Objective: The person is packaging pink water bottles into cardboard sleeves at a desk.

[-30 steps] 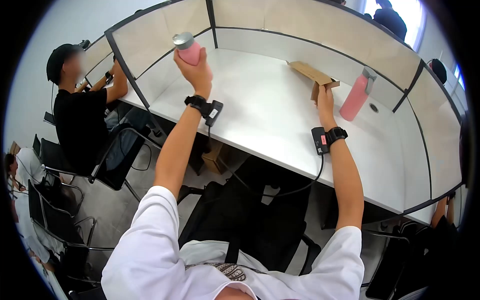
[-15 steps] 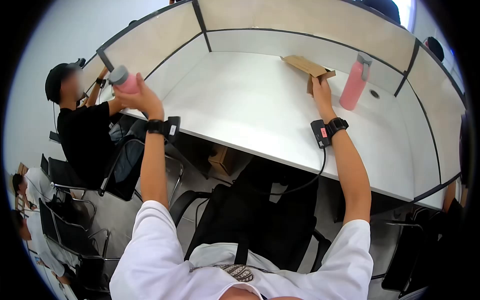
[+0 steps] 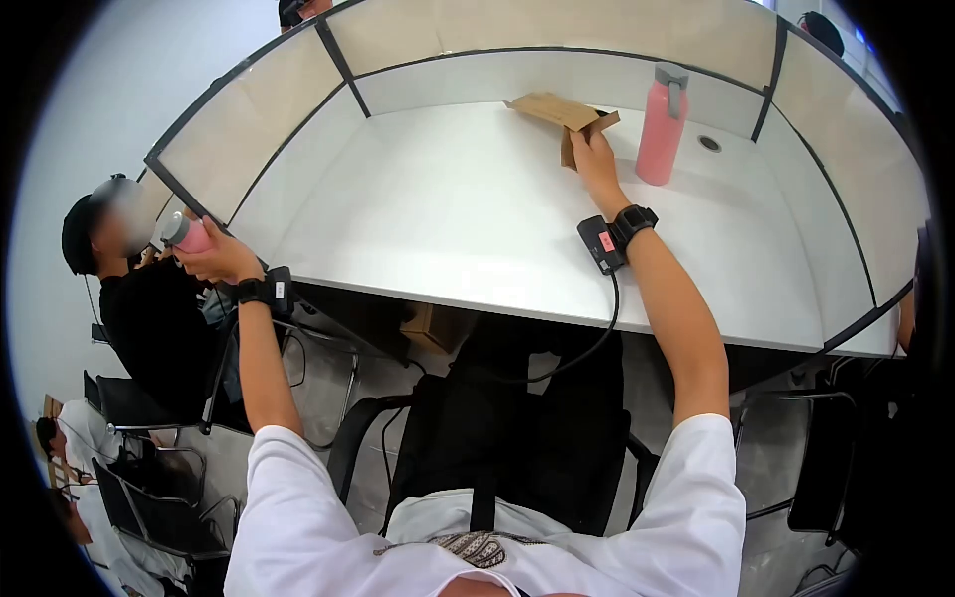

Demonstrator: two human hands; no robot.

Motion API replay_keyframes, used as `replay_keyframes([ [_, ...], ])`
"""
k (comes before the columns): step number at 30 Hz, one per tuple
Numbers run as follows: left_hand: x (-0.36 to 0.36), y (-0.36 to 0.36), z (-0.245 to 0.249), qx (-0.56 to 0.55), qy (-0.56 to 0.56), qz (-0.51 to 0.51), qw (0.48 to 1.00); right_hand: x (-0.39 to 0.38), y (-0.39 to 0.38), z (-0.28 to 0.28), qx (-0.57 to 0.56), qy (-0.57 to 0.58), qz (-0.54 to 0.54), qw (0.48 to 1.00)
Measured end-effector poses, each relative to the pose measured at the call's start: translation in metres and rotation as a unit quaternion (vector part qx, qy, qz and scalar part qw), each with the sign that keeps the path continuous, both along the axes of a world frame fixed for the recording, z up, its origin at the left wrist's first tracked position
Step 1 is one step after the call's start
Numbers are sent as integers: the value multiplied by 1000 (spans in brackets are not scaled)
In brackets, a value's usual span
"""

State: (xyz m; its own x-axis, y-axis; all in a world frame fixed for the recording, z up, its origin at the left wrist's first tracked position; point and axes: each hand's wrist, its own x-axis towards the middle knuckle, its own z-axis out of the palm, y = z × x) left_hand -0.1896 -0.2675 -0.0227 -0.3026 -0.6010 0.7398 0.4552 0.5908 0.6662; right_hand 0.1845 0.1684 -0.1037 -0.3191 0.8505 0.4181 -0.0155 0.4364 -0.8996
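Observation:
My left hand (image 3: 221,257) is wrapped round a small pink bottle (image 3: 189,235) with a grey cap, held in the air beyond the desk's left corner. My right hand (image 3: 594,164) grips a brown cardboard box (image 3: 555,110) near the back of the white desk. The box has open flaps, and something dark shows at its edge; what it is I cannot make out. A tall pink bottle (image 3: 661,129) with a grey lid and loop stands upright just right of my right hand, apart from it.
Low partitions (image 3: 557,65) edge the white desk (image 3: 448,219). A round cable hole (image 3: 709,143) lies right of the tall bottle. A person in black (image 3: 149,318) sits at the left, close beyond my left hand. A cardboard box (image 3: 434,326) is under the desk.
My left hand with the small bottle has moved left and lower in view. The view has shifted, so the desk, cardboard box and tall bottle appear further left. Both hands keep their hold.

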Motion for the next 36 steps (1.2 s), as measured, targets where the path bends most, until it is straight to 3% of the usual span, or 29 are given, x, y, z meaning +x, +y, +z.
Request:
replay_keyframes([
  [1, -10, 1, 1, 3, -13, 26, 1000, 5, -16, 12, -10, 24, 11, 1000],
  [4, -23, -6, 7, 19, 29, -62, 998, -1, -7, 4, 36, 29, 6, 999],
  [8, -47, -16, 7, 44, 5, -128, 991, 4, -12, 8, 13, 6, 0, 1000],
  [9, -53, -19, 5, 67, 2, -198, 978, 5, -11, 9, 10, 6, 5, 1000],
  [12, -125, -30, -26, 60, 72, -239, 966, 3, -12, 9, 16, 15, 4, 1000],
  [14, -138, -39, -32, 118, 71, -422, 896, 5, -14, 11, 22, 12, 0, 1000],
  [20, -149, -46, -39, 150, -25, -505, 850, 6, -12, 12, -16, -1, 17, 1000],
  [21, -167, -49, -53, 92, -6, -481, 872, 4, -9, 9, -10, 4, 14, 1000],
  [27, -177, -55, -55, 124, -70, -499, 855, 4, -7, 10, 27, -7, -6, 1000],
  [30, -181, -53, -57, 145, -100, -555, 813, 11, -20, 18, -19, -2, 2, 1000],
  [34, -198, -51, -66, 156, -69, -617, 768, 6, -15, 14, 18, 8, -2, 1000],
  [36, -199, -56, -66, 168, -105, -624, 756, 6, -14, 12, 0, 5, 9, 1000],
])
